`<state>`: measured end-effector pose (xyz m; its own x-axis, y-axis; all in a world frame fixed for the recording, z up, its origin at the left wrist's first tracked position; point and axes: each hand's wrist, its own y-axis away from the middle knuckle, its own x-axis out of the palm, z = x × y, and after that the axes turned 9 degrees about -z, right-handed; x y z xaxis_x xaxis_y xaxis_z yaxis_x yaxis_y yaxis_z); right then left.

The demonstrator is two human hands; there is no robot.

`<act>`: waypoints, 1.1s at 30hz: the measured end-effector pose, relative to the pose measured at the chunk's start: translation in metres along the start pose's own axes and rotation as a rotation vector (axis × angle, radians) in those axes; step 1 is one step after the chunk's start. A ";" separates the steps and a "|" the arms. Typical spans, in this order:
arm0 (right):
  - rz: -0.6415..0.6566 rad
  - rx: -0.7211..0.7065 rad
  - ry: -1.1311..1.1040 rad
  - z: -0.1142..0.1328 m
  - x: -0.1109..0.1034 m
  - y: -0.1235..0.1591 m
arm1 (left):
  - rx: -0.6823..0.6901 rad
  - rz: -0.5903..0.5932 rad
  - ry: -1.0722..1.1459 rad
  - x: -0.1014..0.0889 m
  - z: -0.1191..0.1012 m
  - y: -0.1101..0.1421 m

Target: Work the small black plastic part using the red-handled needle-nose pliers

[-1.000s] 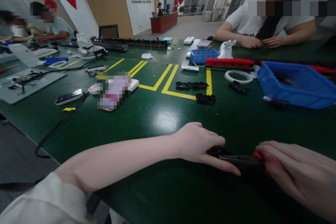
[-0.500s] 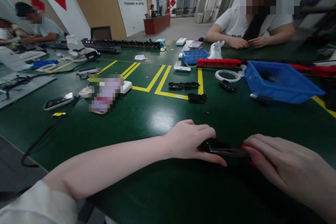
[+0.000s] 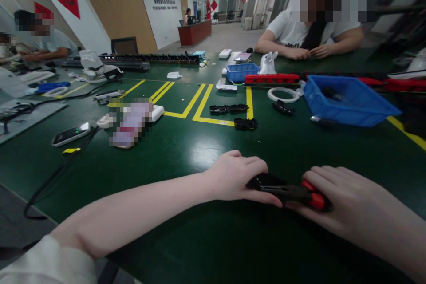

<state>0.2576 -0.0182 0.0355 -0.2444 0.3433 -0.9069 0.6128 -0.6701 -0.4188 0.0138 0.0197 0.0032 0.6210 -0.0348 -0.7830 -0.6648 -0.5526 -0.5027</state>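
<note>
My left hand [image 3: 234,177] is closed around a glossy black plastic part [image 3: 265,183], pinched between thumb and fingers above the table. Facing it, my right hand [image 3: 348,193] is wrapped around pliers with red-and-black handles [image 3: 317,200]. The dark jaws point left and meet the black part; whether they grip it I cannot tell. Further off on the green table [image 3: 159,151] lie similar black parts: a long one [image 3: 228,109], a short one [image 3: 245,123] and another [image 3: 282,107] near the tape roll.
A blue bin [image 3: 353,108] with black pieces inside stands at the right, beside a white tape roll [image 3: 283,94]. Red strips [image 3: 272,78] lie behind. At the left are a phone [image 3: 131,124], a white-edged device [image 3: 71,134] and a black cable [image 3: 49,179]. A person [image 3: 309,37] sits opposite.
My right hand has turned and opened its grip a little, so more of the red handles shows. My left hand still holds the black part. The view has shifted slightly.
</note>
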 end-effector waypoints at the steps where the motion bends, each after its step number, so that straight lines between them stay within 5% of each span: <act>1: -0.024 -0.028 0.031 0.000 0.001 0.000 | 0.011 -0.001 0.004 0.000 0.000 0.000; 16: 0.000 0.008 0.034 0.008 0.012 0.004 | 0.044 0.105 0.037 -0.002 -0.001 0.000; 33: -0.177 -0.011 0.112 0.004 -0.012 0.004 | 0.034 0.008 0.133 -0.005 -0.004 0.001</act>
<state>0.2599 -0.0279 0.0449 -0.2638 0.5264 -0.8083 0.5761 -0.5862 -0.5697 0.0117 0.0160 0.0080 0.6638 -0.1499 -0.7327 -0.6821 -0.5231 -0.5110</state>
